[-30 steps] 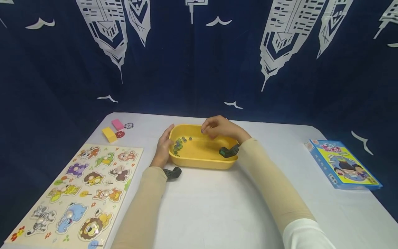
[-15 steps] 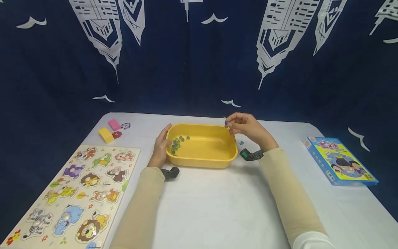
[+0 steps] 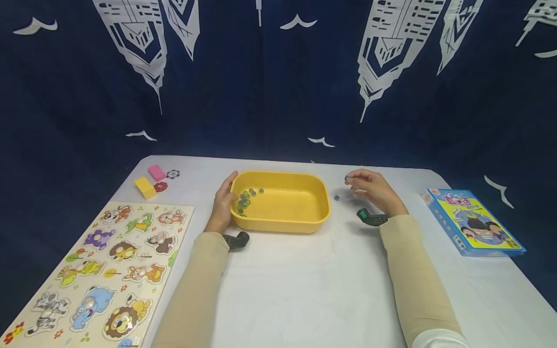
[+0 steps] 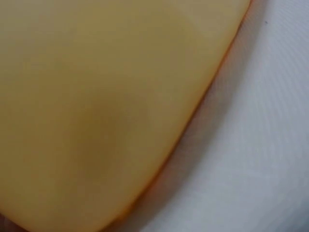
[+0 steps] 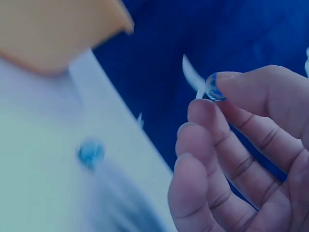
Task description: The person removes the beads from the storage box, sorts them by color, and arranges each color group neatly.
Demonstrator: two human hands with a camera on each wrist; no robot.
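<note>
A yellow plastic tray [image 3: 300, 223] stands on the white table, with several glass marbles [image 3: 244, 200] gathered at its left end. My left hand [image 3: 221, 205] grips the tray's left end, thumb over the rim. To the right of the tray, my right hand [image 3: 374, 190] pinches one clear marble with blue streaks [image 5: 214, 88] between thumb and index finger, above the table. Another marble [image 3: 337, 197] lies on the cloth between the tray and that hand, bluish in the right wrist view. The left wrist view is filled mostly by the tray's outer wall [image 4: 120, 96].
An animal puzzle board [image 3: 109, 270] lies at the left. Behind it are a yellow block [image 3: 145, 187], a pink block [image 3: 157, 172], a red chip [image 3: 160, 186] and a black-and-white chip [image 3: 173, 174]. A blue boxed game [image 3: 474, 222] lies at the right.
My right hand has moved right, from above the tray to beyond its right side, carrying the pinched marble. A marble on the table beside the tray has come into view. The left hand keeps its grip.
</note>
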